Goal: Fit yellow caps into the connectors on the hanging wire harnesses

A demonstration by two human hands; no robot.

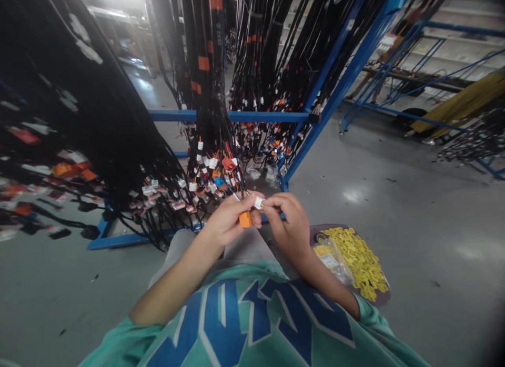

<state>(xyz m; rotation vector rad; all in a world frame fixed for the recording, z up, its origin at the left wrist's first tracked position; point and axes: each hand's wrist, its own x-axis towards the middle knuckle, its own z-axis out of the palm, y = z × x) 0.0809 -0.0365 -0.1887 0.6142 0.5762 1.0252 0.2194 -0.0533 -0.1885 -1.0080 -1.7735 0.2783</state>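
My left hand point(226, 220) pinches a white connector point(258, 202) between thumb and fingers, in front of my knees. An orange connector point(245, 220) hangs just below the left thumb, against the fingers. Dark wires run up from this hand to the hanging wire harness point(211, 88). My right hand point(291, 222) has thumb and forefinger closed at the right end of the white connector. A small yellow piece point(263, 204) shows between those fingertips, mostly covered. To the right of my lap, many similar-looking yellow plastic pieces point(357, 259) lie on a dark round surface.
A blue metal rack point(252, 116) stands before me, hung with black harnesses that end in many connectors point(215, 172). A larger bundle point(94, 104) hangs close on my left. A plastic bag point(333, 259) lies beside the yellow pieces. Another blue rack point(379, 106) is at the far right.
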